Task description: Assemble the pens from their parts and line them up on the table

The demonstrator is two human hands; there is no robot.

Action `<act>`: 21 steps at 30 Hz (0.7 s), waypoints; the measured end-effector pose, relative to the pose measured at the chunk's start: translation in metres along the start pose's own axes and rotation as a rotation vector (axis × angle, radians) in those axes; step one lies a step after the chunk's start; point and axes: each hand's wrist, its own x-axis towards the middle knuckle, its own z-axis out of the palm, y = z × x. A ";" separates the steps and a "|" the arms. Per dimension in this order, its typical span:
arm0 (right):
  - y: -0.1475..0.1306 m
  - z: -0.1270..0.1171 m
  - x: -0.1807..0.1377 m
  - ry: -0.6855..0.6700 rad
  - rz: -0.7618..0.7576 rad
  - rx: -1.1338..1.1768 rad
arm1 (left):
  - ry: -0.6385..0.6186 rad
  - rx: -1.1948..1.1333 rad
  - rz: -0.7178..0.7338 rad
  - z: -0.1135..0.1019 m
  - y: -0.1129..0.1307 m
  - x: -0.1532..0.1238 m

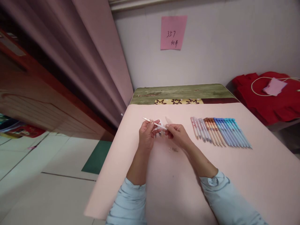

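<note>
At 9 o'clock from the hands, on the floor, a pile of colourful things point(30, 129) is too blurred to tell whether it sits in a container. The tabletop point(253, 175) is pale pink, with a green wood-pattern strip point(179, 91) along its far edge at 12 o'clock and a yellow band point(178, 101) with dark star shapes before it. Higher at 12 o'clock, a pink note point(173, 32) reading 357 is on the pale wall point(211, 40). A mauve curtain point(98, 47) hangs at 10 to 11 o'clock, and red cloth point(248, 93) lies at 2 to 3 o'clock. A row of pens point(221, 132) lies side by side at 3 o'clock, running from whitish through brown and blue to turquoise. Small pieces point(173, 150) rest between 4 and 5 o'clock.

The pale pen point(154, 123) is above the tabletop between the 2 hands; it is slim and whitish, tilted with its upper end at 10 o'clock. The left hand point(147, 134) pinches it between thumb and curled fingers; the right hand point(178, 132) grips its lower end, fingers closed in. A translucent pointed piece point(168, 120) shows just beside the right fingers; I cannot tell whether they hold it.
</note>
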 end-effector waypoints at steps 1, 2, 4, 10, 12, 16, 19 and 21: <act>-0.001 0.000 0.000 -0.005 -0.003 -0.015 | 0.009 0.003 0.003 -0.001 0.000 0.001; -0.001 0.000 -0.001 -0.013 -0.008 -0.019 | 0.020 0.004 0.010 -0.002 0.000 0.001; -0.002 0.001 -0.001 -0.033 -0.015 -0.001 | 0.041 0.004 0.028 -0.004 0.000 0.003; -0.003 0.001 0.000 -0.059 0.016 0.015 | 0.022 0.012 0.044 -0.006 -0.001 0.005; -0.003 0.001 -0.001 -0.058 0.053 0.004 | 0.015 0.011 0.045 -0.005 -0.002 0.004; -0.004 0.001 -0.002 -0.067 0.053 -0.008 | 0.019 0.017 0.036 -0.003 -0.002 0.003; -0.006 0.002 -0.002 -0.061 -0.007 -0.001 | 0.018 0.025 0.040 -0.002 -0.002 0.003; -0.007 0.003 -0.003 -0.071 -0.003 -0.018 | 0.008 0.032 0.046 -0.002 -0.002 0.003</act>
